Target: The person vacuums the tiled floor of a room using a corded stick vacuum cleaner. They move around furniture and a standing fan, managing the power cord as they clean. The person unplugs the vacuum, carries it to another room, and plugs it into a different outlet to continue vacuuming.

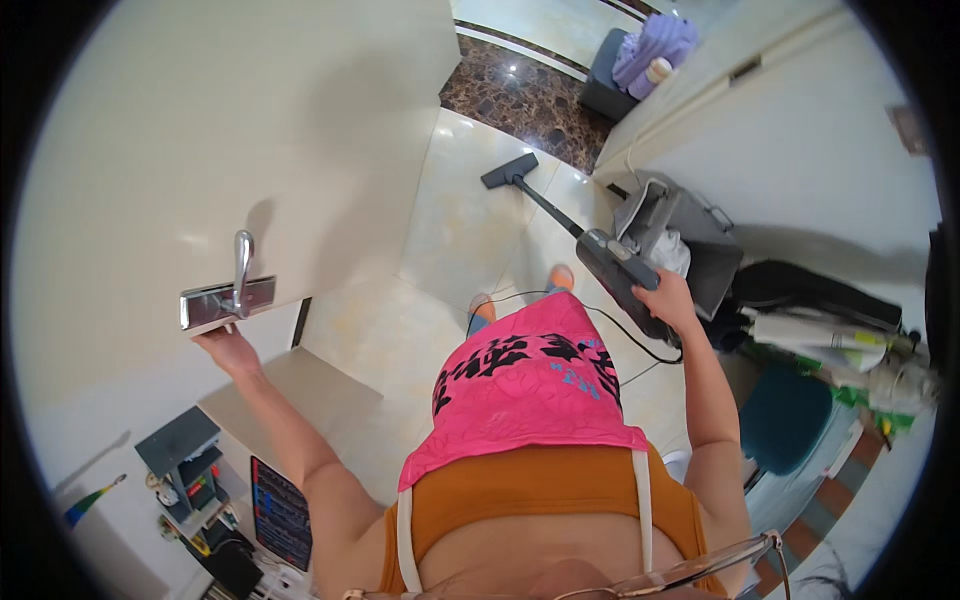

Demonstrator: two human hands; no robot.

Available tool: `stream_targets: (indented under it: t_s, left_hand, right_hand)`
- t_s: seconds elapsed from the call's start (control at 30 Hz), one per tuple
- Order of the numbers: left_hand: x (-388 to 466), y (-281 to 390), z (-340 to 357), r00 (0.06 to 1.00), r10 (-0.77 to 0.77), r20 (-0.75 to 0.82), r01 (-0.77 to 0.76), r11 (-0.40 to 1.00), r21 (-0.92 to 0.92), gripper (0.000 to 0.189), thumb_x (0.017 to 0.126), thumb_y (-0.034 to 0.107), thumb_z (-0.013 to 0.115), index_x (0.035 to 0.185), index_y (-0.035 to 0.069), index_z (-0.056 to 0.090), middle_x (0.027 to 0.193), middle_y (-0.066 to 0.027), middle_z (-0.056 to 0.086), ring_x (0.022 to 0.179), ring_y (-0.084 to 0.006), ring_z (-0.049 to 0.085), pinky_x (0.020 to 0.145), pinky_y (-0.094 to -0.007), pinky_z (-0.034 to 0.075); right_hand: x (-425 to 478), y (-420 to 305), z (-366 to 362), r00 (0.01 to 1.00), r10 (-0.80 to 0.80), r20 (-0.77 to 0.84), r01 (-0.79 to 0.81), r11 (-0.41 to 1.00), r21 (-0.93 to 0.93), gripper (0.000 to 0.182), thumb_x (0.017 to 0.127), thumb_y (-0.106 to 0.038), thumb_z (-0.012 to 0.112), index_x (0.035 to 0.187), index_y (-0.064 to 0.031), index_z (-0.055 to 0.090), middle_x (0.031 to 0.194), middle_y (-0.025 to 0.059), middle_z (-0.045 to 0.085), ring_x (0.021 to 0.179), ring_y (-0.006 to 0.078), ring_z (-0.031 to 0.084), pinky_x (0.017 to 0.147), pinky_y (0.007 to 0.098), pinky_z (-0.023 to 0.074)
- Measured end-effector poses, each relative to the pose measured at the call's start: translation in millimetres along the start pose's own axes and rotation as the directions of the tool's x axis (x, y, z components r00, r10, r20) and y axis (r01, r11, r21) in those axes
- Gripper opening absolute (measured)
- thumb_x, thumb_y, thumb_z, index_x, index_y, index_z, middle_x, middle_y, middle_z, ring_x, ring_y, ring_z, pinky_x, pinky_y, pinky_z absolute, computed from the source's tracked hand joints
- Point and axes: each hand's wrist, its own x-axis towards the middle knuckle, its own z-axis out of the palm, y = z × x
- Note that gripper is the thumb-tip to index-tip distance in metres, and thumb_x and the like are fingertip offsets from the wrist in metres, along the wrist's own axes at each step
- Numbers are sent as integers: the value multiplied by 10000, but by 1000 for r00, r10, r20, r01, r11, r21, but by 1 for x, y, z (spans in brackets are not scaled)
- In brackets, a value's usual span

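Observation:
My right hand [666, 300] is closed around the handle of a grey corded vacuum cleaner [611, 270]. Its tube slants away from me to a flat floor head [510, 171] resting on the pale tiles. At the left, my left hand [229, 351] touches the edge of a cream door [360, 187], just below the metal lever handle [241, 274]; its fingertips are partly hidden behind that edge. The black power cord [630, 334] loops from the cleaner across in front of my pink apron [525, 375].
Beyond the tiles lies a dark marble threshold [517, 97]. A grey stool [609, 75] with purple cloth stands past it. Close to the vacuum on the right is a grey fabric hamper [701, 240]. A teal chair seat [787, 416] is lower right; a small shelf [180, 442] is lower left.

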Motion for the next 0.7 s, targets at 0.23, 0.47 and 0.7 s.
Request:
stream_targets:
  t_s: [0.23, 0.47, 0.7]
  left_hand:
    - [-57, -76, 23, 979, -34, -199, 94, 949, 300, 650, 943, 475, 323, 1446, 108, 137, 1503, -97, 141, 1379, -240, 152, 1116, -410, 78]
    - [-214, -242, 207, 412, -763, 498, 462, 646, 607, 475, 908, 289, 514, 1310, 54, 422, 1335, -113, 433, 1175, -212, 454, 1005, -319, 340]
    - [-300, -318, 368, 102, -363, 926, -398, 838, 372, 784, 720, 361, 681, 1344, 14, 356, 1356, -253, 356, 1243, -350, 383, 1032, -394, 322]
  right_hand:
    - [176, -71, -26, 975, -105, 194, 88, 992, 94, 381, 688, -267, 702, 904, 30, 597, 650, 122, 624, 484, 178, 602, 490, 319, 480]
    - [256, -105, -29, 921, -214, 325, 218, 976, 24, 469, 678, -294, 688, 953, 60, 548, 661, 157, 628, 531, 218, 643, 555, 339, 512]
    - [252, -122, -64, 879, -320, 354, 397, 902, -169, 400, 677, -228, 639, 949, 46, 534, 837, 278, 605, 815, 425, 594, 718, 454, 476]
